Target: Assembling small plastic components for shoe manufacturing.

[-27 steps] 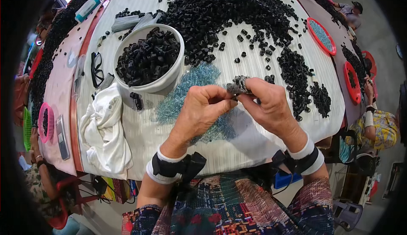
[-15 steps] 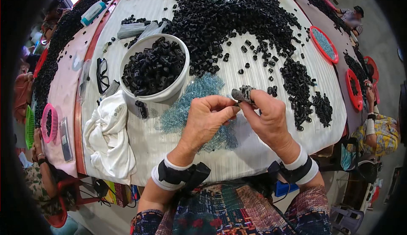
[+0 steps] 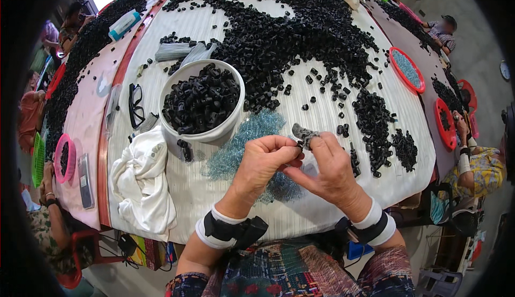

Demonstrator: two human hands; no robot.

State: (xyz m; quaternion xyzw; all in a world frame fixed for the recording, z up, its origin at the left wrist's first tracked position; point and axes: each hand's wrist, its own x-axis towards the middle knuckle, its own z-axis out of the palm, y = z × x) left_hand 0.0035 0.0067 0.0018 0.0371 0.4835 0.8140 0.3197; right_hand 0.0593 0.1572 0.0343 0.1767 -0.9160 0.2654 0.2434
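Observation:
My left hand is closed in a pinch on a small black plastic part, held above the table. My right hand meets it from the right, fingers curled and thumb reaching under the left fingertips. A grey cloth piece sits at the right fingertips; whether it is worn or held I cannot tell. What else the right fingers grip is hidden. Below both hands lies a heap of clear bluish small pieces. A white bucket full of black parts stands to the left.
A large pile of black parts spreads over the far table, with smaller piles at right. White cloth, eyeglasses and grey bundles lie at left. A red tray is at far right. Other people work at both sides.
The view has shifted, so the table sits slightly lower. My right thumb has moved away from its fingertips and under the left hand. The black part now shows between the hands.

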